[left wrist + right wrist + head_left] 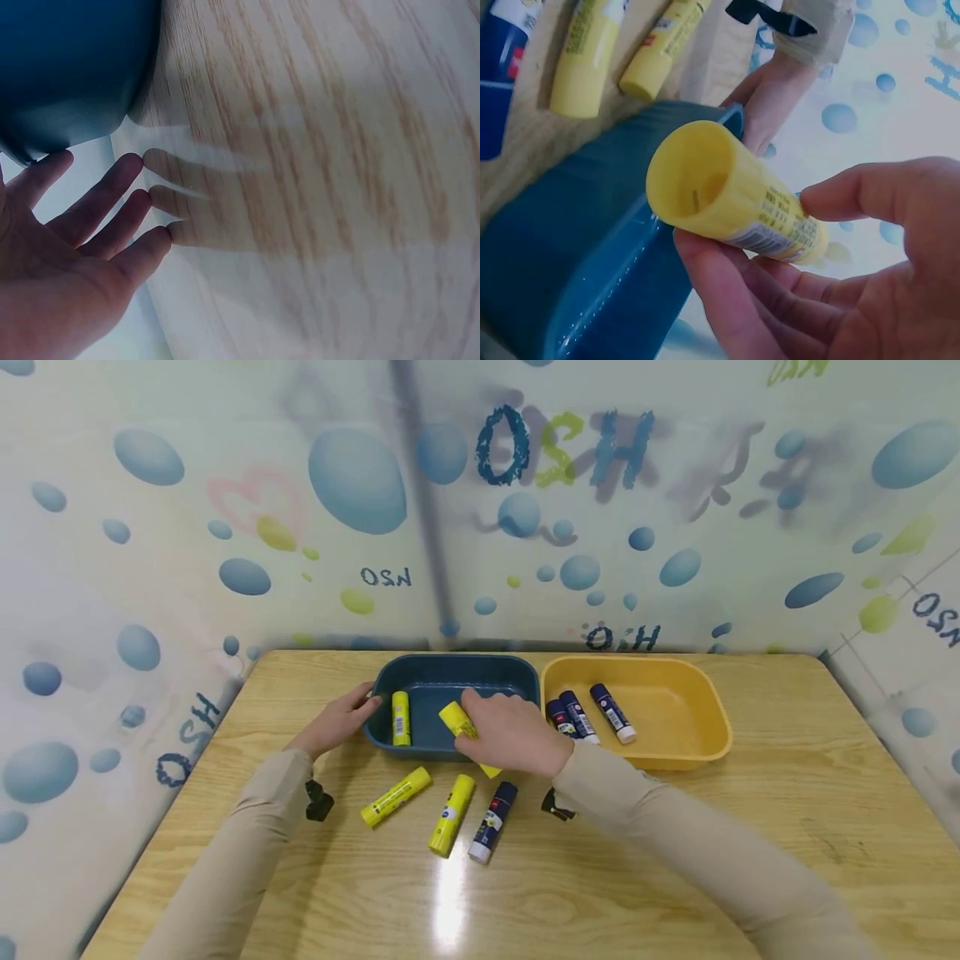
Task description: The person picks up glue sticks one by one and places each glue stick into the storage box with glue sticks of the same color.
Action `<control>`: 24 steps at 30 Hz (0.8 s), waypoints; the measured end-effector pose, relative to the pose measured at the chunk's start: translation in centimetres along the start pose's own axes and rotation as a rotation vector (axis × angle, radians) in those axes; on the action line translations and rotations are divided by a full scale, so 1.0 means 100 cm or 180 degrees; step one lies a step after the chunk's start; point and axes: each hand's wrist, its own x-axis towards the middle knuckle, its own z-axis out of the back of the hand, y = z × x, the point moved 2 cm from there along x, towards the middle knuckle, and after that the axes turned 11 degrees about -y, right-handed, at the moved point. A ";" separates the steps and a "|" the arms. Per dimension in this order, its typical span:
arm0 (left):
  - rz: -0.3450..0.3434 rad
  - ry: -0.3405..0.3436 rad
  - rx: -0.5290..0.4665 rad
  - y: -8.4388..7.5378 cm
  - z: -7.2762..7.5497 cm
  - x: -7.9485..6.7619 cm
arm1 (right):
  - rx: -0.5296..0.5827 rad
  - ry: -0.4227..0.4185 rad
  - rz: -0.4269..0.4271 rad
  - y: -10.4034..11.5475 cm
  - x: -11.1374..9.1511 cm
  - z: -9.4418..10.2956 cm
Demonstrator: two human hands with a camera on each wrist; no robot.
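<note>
A yellow glue stick (739,199) is pinched between the thumb and fingers of my right hand (513,731), tilted over the blue tray (457,670). Its hollow-looking end faces the right wrist camera. Another yellow glue stick (401,718) lies inside that tray at the left. At the tray's left end, my left hand (336,720) touches the rim, its thumb at the edge. In the left wrist view, the fingers (97,199) of this hand are spread and fairly straight, with the index fingertip against the tray's outer wall.
An orange tray (675,710) beside the blue one holds several dark blue glue sticks (611,714). In front lie two yellow glue sticks (396,797) and a dark blue glue stick (493,822) on the wooden table (600,893). A patterned wall (465,527) stands behind.
</note>
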 end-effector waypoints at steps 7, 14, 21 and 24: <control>0.0024 0.0015 0.0019 0.001 -0.001 -0.001 | -0.0048 0.0075 -0.0145 -0.005 0.023 -0.001; 0.0026 -0.0012 0.0049 0.003 -0.001 0.000 | -0.0271 0.0191 -0.0434 -0.012 0.046 -0.001; 0.0003 -0.0038 0.0034 0.000 -0.001 0.000 | -0.0074 0.0413 -0.0689 -0.019 0.071 -0.008; 0.0009 -0.0051 0.0023 0.000 -0.001 0.000 | 0.0049 0.0505 -0.0767 -0.025 0.085 -0.015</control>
